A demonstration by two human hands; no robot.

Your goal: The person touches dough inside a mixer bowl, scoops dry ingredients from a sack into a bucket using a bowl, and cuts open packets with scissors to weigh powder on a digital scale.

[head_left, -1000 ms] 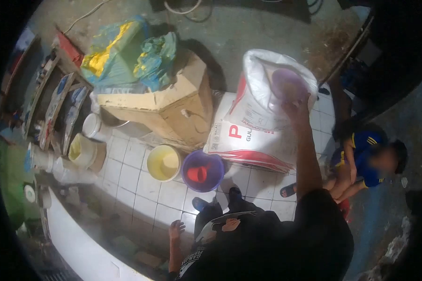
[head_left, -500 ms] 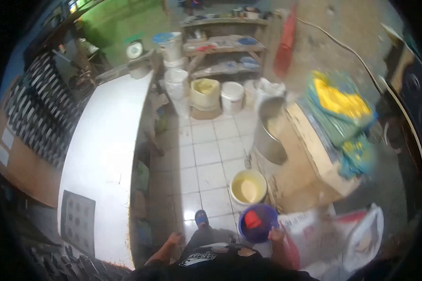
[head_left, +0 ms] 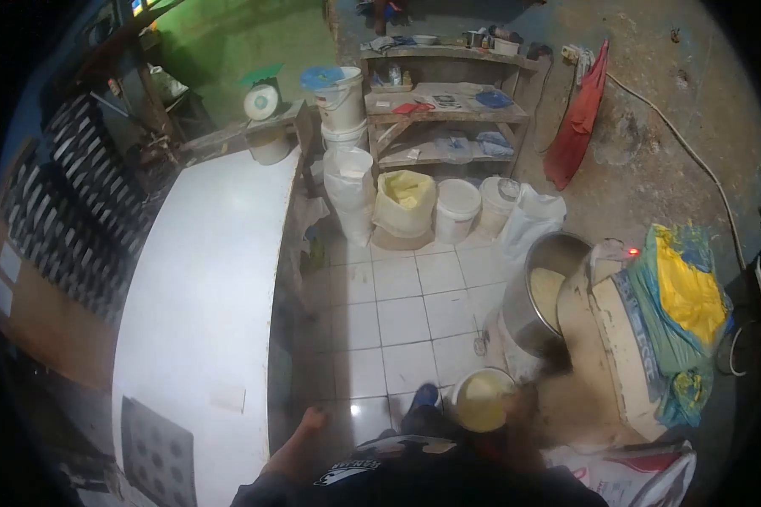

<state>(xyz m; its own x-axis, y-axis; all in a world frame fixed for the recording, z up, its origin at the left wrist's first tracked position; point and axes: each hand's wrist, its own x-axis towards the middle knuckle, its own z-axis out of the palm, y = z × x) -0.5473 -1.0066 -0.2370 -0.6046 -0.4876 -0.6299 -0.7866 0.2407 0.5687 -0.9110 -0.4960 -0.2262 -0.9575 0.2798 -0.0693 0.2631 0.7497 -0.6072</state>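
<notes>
My left hand [head_left: 314,419] hangs beside the white table's right edge, nearest to that table; its fingers are too small to make out. My right hand [head_left: 522,404] is blurred at the right rim of a pale bucket [head_left: 468,404] with yellowish contents. Whether it grips the rim or holds anything cannot be made out. Above and right of that bucket stands a large metal pot [head_left: 522,314] with pale contents, tilted in view. A white and red sack [head_left: 617,482] lies at the bottom right.
A long white table [head_left: 199,253] runs along the left. At the back are a wooden shelf [head_left: 448,100], an open sack [head_left: 404,211] and a lidded white bucket [head_left: 457,211]. A cardboard-coloured box [head_left: 596,372] with blue-yellow plastic bags [head_left: 689,291] on it stands right.
The view has swung from the sacks to the table and shelf. My right hand has left the purple container in the big sack and is now by the pale bucket. The purple basin has dropped from view.
</notes>
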